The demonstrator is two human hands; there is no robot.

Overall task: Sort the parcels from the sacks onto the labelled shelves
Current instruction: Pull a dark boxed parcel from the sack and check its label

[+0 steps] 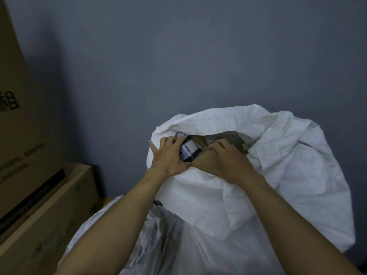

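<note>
Item: white sack (297, 165), woven, standing open against a grey wall (178, 56), its mouth just right of frame centre. Contents visible at the mouth: one dark parcel (188, 152) with a white label, at the mouth's 9 o'clock side, and one brown parcel (204, 164), touching it on the 3 o'clock side; further contents are shadowed and cannot be told apart. Left hand (168, 157): fingers (174, 140) curled over the top edge of the dark parcel and grasping it, thumb splayed along the sack's rim. Right hand (226, 158): fingers curled over the upper edge of the brown parcel and gripping it. Both parcels lie within the sack's mouth, neither lifted clear. Second sack (164, 241): paler and crumpled, at 6 o'clock beneath the forearms, contents not legible. Cardboard boxes (39, 195): stacked at 9 o'clock, print too blurred to read. Labelled shelves: none in view. Progress, as judged: early in a pick, with the parcels grasped but not drawn out; withdrawal, label reading and shelving all remain, and how many parcels are already sorted cannot be told.
</note>
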